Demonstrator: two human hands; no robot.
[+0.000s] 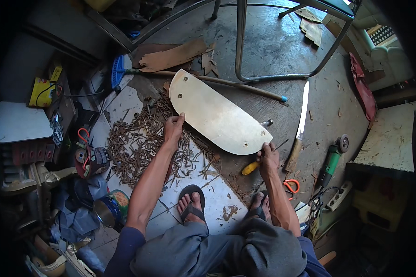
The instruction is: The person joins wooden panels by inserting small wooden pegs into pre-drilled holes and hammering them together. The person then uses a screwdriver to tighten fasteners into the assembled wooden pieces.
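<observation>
A pale board (222, 113) with one straight long edge, rounded ends and holes with metal inserts near both ends is held tilted in front of me. My left hand (174, 130) pinches its near edge toward the left end, thumb on top. At the right end, my right hand (269, 159) grips the corner. A yellow-handled screwdriver (250, 168) shows beside that hand, its shaft emerging on the other side; whether the fingers also hold it I cannot tell. Behind the board's far edge pokes a metal tool head (266, 123), mostly hidden.
Loose rusty screws or nails (136, 143) are heaped at left. Around me lie a blue-headed broom (119, 71), a long knife (300, 124), a green angle grinder (332, 159), orange-handled scissors (291, 186) and an open can (112, 207). A metal-framed chair (239, 41) stands beyond.
</observation>
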